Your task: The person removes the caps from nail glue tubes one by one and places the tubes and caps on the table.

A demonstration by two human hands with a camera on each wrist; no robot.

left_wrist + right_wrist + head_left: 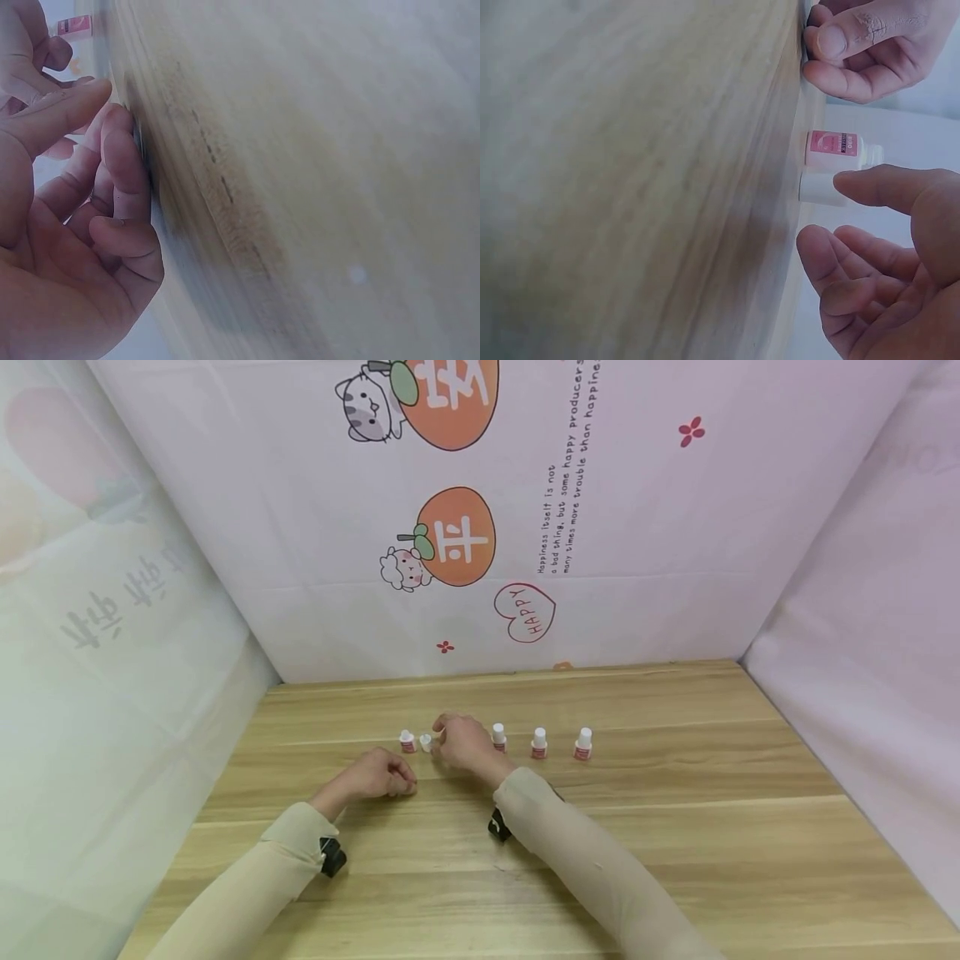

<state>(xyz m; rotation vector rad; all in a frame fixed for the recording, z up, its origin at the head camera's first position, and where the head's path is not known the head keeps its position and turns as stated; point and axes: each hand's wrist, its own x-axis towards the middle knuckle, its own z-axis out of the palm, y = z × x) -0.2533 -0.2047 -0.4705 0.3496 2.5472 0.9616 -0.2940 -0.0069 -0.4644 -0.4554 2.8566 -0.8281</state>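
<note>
Nearer the table's [675, 860] far edge, our cap [425, 742] stands upright between the open bottle [407, 742] and our closer right hand [467, 745], its fingers parted, our left hand [381, 773] loosely curled, seemingly empty.

Bottles [539, 744]: plastic-looking; labels [834, 143] smooth, paper-like. Cap [821, 189]: smooth, matt plastic. Table [420, 902]: wood-grained, smooth, low sheen. Backdrop [637, 527]: creased matt cloth. Sleeves [240, 877]: matt cloth.

Wood-grain tabletop [750, 843]: three capped bottles [539, 744], open bottle [407, 742], white cap [426, 743] just beside it
</note>
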